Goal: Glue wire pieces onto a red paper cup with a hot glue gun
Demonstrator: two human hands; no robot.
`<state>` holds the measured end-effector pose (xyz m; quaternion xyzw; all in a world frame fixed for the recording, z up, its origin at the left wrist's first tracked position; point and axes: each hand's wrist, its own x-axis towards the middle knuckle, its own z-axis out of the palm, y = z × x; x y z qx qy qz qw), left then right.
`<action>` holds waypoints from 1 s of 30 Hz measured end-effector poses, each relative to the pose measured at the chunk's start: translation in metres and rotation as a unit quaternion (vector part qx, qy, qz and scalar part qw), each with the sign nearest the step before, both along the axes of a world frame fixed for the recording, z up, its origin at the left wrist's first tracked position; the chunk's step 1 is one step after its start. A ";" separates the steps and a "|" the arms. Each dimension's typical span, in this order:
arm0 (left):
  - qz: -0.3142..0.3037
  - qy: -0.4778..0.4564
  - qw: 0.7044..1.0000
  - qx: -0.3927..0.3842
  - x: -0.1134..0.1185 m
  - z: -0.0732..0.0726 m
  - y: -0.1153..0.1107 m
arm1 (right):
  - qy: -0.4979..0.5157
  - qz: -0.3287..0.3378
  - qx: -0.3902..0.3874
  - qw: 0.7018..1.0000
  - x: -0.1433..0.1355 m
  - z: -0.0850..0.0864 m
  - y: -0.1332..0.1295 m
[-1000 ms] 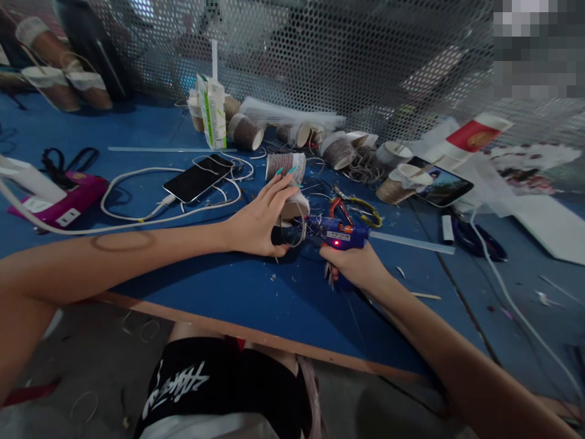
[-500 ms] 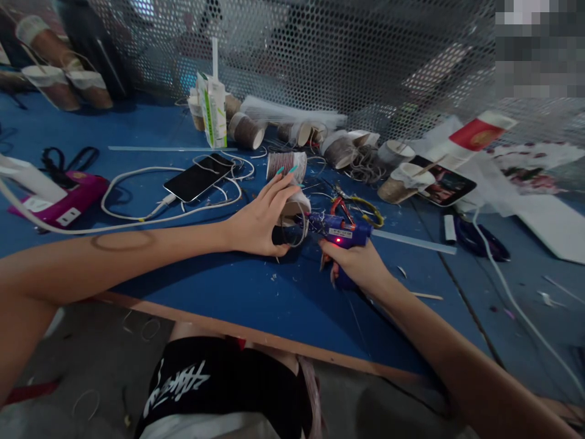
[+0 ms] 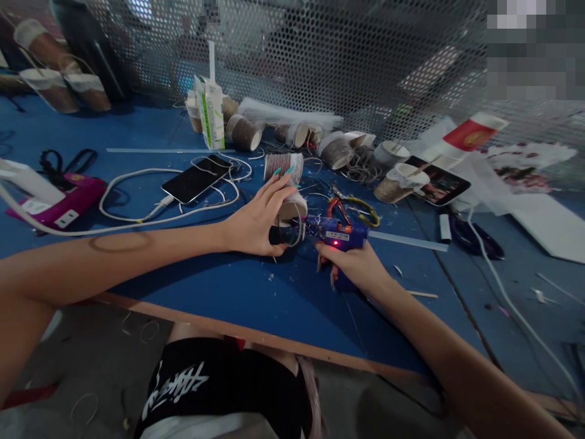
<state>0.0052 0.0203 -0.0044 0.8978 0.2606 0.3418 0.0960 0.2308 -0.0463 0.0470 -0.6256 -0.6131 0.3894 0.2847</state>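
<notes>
While right hand (image 3: 351, 261) grips blue plastic glue gun (image 3: 343, 231), spread-fingered left hand (image 3: 256, 225) clasps white-rimmed round paper cup (image 3: 292, 209) at gun's tip.

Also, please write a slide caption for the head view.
Left hand holds a cup; right hand points a glue gun toward it.

Black shorts (image 3: 256, 384) bear white lettering (image 3: 185, 379), the nails (image 3: 289, 170) turquoise
</notes>
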 end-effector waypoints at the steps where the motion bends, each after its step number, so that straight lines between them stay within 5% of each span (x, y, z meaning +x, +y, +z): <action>1: 0.002 0.000 1.000 -0.005 0.000 0.000 0.000 | 0.008 -0.008 -0.010 1.000 0.002 0.000 -0.001; 16: 0.003 -0.002 1.000 0.031 0.000 -0.003 0.002 | 0.033 -0.006 -0.050 0.998 0.010 0.013 -0.003; 20: 0.001 -0.002 1.000 0.028 0.000 -0.003 0.001 | -0.067 0.045 -0.030 0.996 0.034 0.026 -0.004; 24: 0.003 -0.005 1.000 0.017 0.000 -0.002 0.001 | -0.238 0.096 0.127 0.958 0.066 0.039 -0.006; 26: 0.005 0.001 1.000 0.018 0.001 -0.002 0.001 | -0.327 0.083 0.185 0.923 0.081 0.039 -0.004; 30: 0.013 0.005 0.999 0.031 0.001 -0.002 0.000 | -0.423 0.032 0.169 0.890 0.113 0.024 0.011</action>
